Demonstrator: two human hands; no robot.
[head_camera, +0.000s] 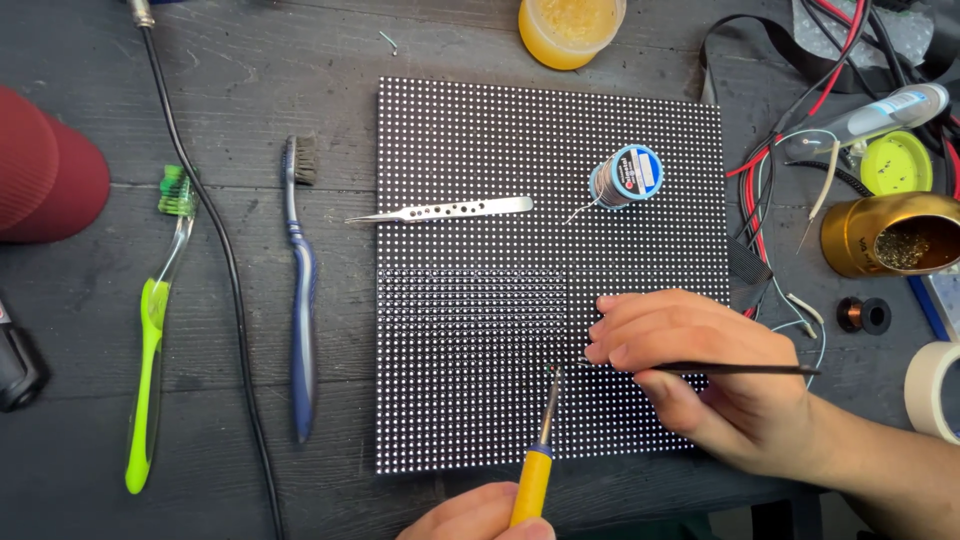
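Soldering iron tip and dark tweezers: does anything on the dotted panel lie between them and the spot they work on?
Nothing visible does. The soldering iron and dark tweezers meet on the panel; the silver tweezers and solder spool lie farther up.

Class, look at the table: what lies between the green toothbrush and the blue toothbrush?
In the head view, a black cable runs down the table between the green toothbrush and the blue toothbrush.
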